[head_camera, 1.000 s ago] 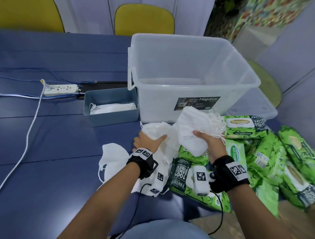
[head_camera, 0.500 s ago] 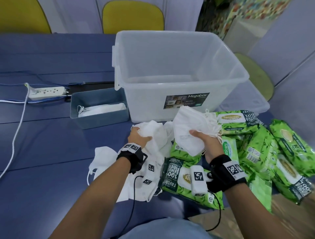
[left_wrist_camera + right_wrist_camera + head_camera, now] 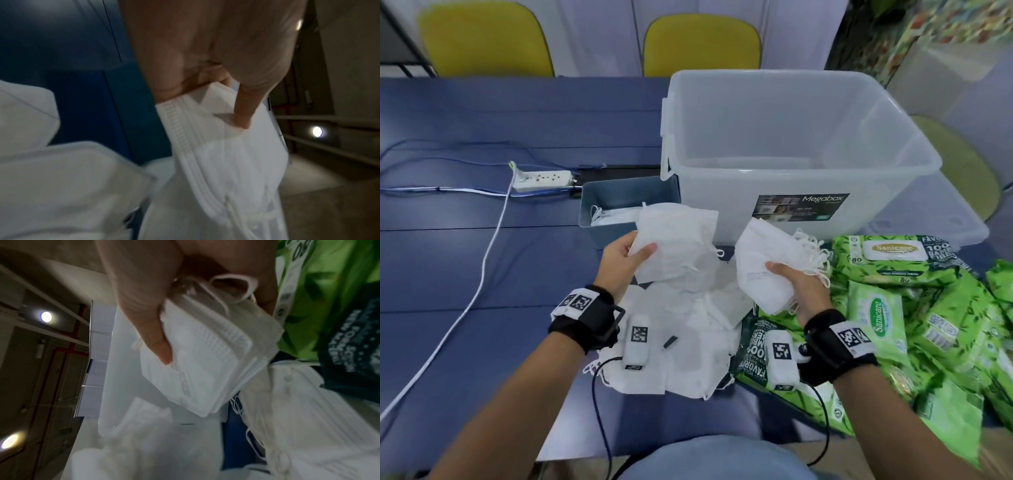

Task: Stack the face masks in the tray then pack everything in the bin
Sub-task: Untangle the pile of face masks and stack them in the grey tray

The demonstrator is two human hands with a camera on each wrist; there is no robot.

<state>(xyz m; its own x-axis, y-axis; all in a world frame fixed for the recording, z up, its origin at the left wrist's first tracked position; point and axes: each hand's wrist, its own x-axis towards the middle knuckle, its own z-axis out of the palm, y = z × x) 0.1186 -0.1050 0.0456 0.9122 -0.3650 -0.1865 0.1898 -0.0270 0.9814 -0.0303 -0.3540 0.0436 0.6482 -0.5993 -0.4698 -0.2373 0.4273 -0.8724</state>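
Observation:
My left hand (image 3: 631, 255) pinches a small bunch of white face masks (image 3: 676, 246), lifted above the loose mask pile (image 3: 688, 342) on the blue table. The left wrist view shows thumb and fingers (image 3: 242, 113) clamped on the masks (image 3: 226, 154). My right hand (image 3: 791, 277) grips a stack of folded white masks (image 3: 770, 260), thumb on top; in the right wrist view this stack (image 3: 205, 356) sits under the thumb. A grey-blue tray (image 3: 619, 197) with masks inside stands left of the clear bin (image 3: 791, 147), which looks empty.
Several green wet-wipe packs (image 3: 900, 301) lie to the right of the pile. The bin's lid (image 3: 935, 219) lies behind them. A white power strip (image 3: 541, 180) and its cables cross the table at the left. Two yellow chairs (image 3: 702, 44) stand beyond the table.
My left hand has picked masks off the pile and raised them toward the tray. The right hand keeps its stack at about the same place.

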